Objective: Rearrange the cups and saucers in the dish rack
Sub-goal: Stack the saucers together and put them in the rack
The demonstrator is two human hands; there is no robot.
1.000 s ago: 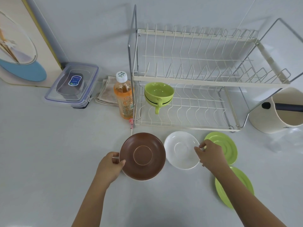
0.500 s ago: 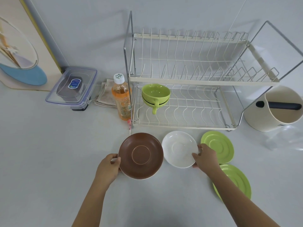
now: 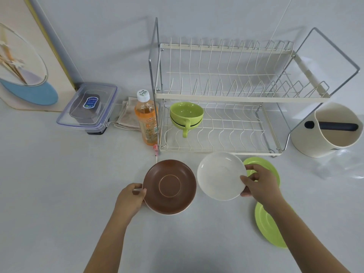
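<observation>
A two-tier white wire dish rack (image 3: pixel 220 99) stands at the back of the counter. Two stacked green cups (image 3: pixel 186 114) sit at the left end of its lower tier. In front of the rack, my left hand (image 3: pixel 131 199) grips the left rim of a brown saucer (image 3: pixel 169 187), with a pale saucer edge showing beneath it. My right hand (image 3: pixel 260 183) holds the right rim of a white saucer (image 3: pixel 220 175), tilted and lifted off the counter. One green saucer (image 3: pixel 265 167) lies partly behind that hand. Another green saucer (image 3: pixel 269 227) lies under my right forearm.
An orange drink bottle (image 3: pixel 146 121) stands just left of the rack. Further left are folded cloths (image 3: pixel 126 115) and a clear lidded box (image 3: pixel 88 107). A cream bucket (image 3: pixel 331 131) with a dark bar stands right of the rack. A picture panel (image 3: pixel 21 62) leans at far left.
My right hand has closed on the white saucer's rim and raised it, tilting it off the counter. My left hand keeps its grip on the brown saucer.
</observation>
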